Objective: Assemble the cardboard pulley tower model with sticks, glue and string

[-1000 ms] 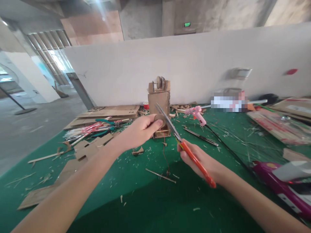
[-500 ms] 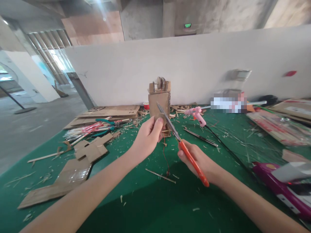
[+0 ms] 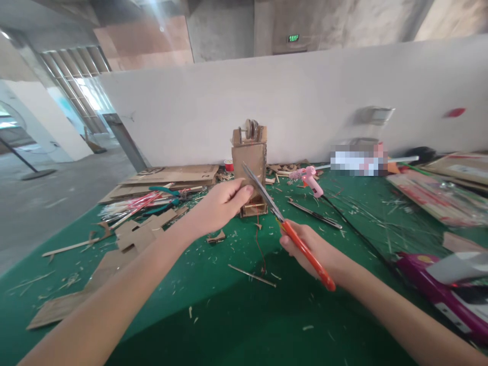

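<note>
My right hand is wrapped around a pair of scissors with red-orange handles. Its blades point up and away to the left, looking nearly closed. My left hand is pinched, thumb uppermost, on a small piece of cardboard beside the blades; my fingers hide most of it. Just behind both hands stands an upright cardboard structure with round discs on an axle at its top. A thin reddish wire trails from its base over the green tabletop.
Cardboard pieces, teal-handled pliers and stacked sheets lie left. To the right are a pink glue gun, a black cutter knife and a purple device. A thin stick lies in front; a white partition stands behind.
My left hand has shifted slightly left and turned flatter. The scissors' tip has moved a little left. A cardboard scrap on the table below my left wrist now shows.
</note>
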The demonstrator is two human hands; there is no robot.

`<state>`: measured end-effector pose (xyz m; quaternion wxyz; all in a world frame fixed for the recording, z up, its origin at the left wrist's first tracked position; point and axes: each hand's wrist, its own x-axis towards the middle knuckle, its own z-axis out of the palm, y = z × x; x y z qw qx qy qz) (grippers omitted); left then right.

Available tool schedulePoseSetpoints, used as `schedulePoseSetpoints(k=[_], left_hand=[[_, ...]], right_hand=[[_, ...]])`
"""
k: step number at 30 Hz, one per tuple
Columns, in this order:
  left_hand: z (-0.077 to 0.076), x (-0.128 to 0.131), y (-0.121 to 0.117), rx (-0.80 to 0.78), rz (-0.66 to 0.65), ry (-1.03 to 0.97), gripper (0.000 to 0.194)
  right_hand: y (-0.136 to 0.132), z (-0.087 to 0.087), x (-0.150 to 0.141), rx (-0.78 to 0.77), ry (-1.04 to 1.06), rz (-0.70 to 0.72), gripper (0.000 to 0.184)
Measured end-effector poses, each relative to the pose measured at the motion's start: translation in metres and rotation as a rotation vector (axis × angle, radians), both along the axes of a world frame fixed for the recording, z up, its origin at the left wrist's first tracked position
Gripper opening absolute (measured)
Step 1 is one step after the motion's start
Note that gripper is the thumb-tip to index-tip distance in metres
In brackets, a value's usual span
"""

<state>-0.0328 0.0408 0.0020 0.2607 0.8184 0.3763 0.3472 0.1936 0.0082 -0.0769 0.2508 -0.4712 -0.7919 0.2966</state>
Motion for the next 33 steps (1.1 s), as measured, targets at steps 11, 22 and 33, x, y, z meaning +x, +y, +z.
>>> schedulePoseSetpoints(k=[11,22,33], left_hand=[[-0.026,0.034,-0.009,-0.172,-0.002,-0.534,0.028],[-0.014,0.014,-0.002,-0.195,-0.028,-0.248,0.034],[-0.009,0.014,-0.007,-0.185,0.037,0.021,0.04]], right_hand=[[-0.005,0.001,-0.003,0.059,0.007,-0.032,0.041],[-0.002,0.001,-0.002,0.061,-0.009,-0.025,0.041],[0.001,-0.003,0.002,0.039,0.044,-0.001,0.04]])
